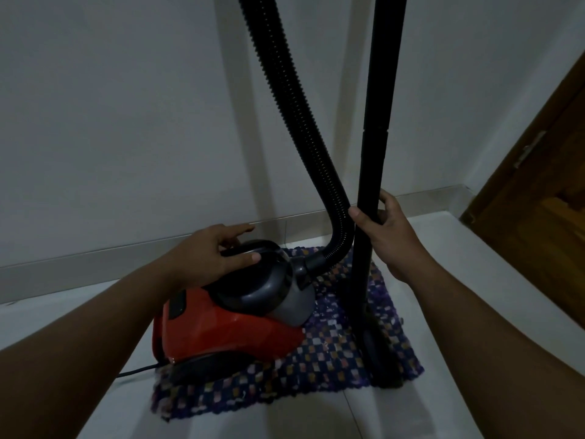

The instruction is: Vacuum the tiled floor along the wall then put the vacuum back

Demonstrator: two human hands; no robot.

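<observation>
Head view, dim room. The red canister vacuum (221, 324) sat on a woven checkered mat (332, 353) laid on the tiled floor (474, 280), close to the white wall (126, 122) and its baseboard (95, 261). I judged the mat to be the machine's parking spot, so this moment could belong either to taking it out or to setting it back; the frame alone did not settle which.

My left hand (218, 251) rested on the dark carry handle (253, 247) at the top of the canister, thumb under the near edge and fingers mostly extended over it, the index pointing toward the wall; the hold looked light, steadying rather than lifting. My right hand (384, 236) was curled round the black wand (372, 185), thumb on its left side and fingers wrapped behind, keeping it upright so that its floor head (376, 353) stood on the right part of the mat. The ribbed hose (291, 106) rose from the canister's front coupling and left the frame at the top, just left of the wand and touching my right thumb. A power cord (136, 372) trailed off the near left of the canister. A wooden door (538, 201) stood at the far right.
</observation>
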